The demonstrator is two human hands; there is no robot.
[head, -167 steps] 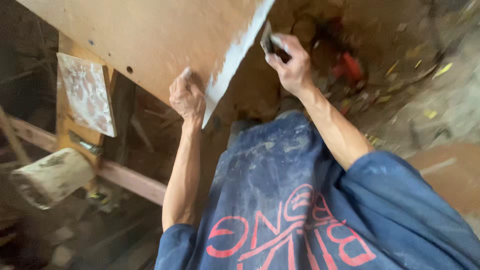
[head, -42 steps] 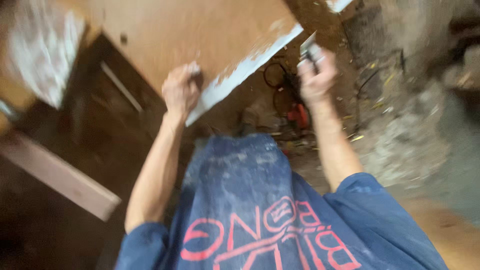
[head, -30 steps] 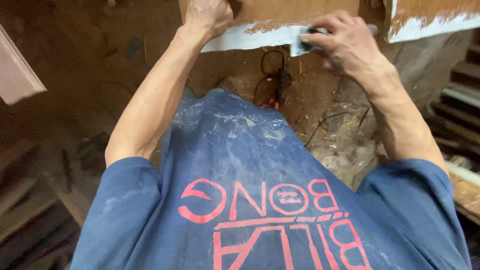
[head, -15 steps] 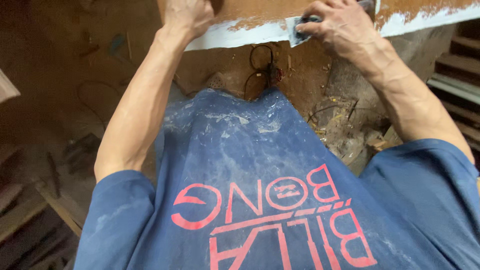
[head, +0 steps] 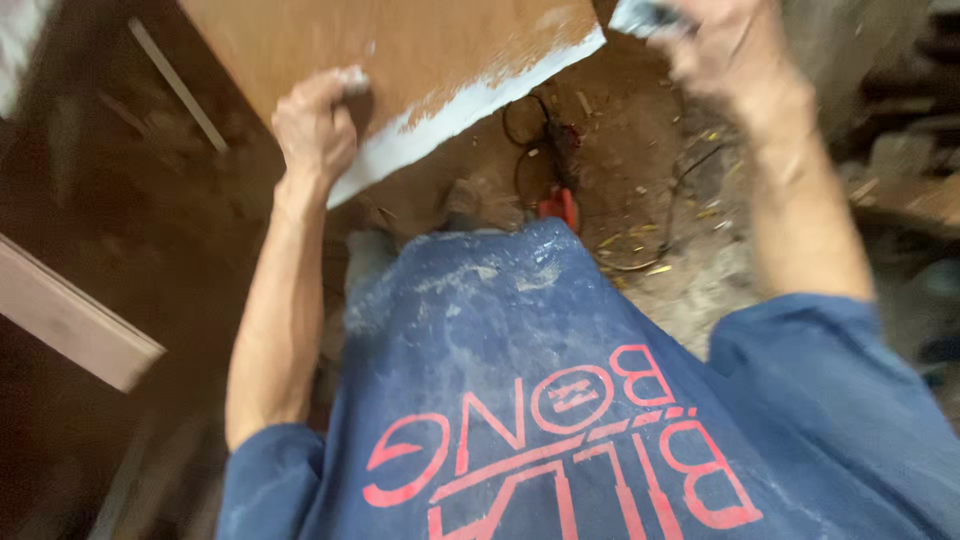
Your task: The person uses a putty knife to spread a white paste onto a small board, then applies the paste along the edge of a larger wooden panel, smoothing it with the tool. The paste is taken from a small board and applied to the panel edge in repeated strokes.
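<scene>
Under the left hand (head: 318,128) lies a brown wooden board (head: 400,50), and the hand grips it near its lower edge: the fingers are curled over the face of the board and the wrist hangs just below the edge. Along this edge runs a white painted strip (head: 470,105), which goes from beside the left hand up and to the right, toward the right hand (head: 735,50). The right hand is blurred and raised at the top of the view, beyond the far end of the white strip. It is closed around a small grey and white tool (head: 640,15), but what kind of tool this is I cannot tell, because the picture is blurred there and only a part of it shows.

Between the two forearms, below the board, a dirt floor (head: 660,190) shows with scattered chips on it. On this floor, nearer to the right arm, lies a red power tool (head: 560,205) with a dark looped cord (head: 525,125). Well to the left of the left arm a pale wooden plank (head: 70,325) lies aslant. Closer to the camera, the person's blue shirt (head: 560,400) with dusty marks fills the lower part of the view.
</scene>
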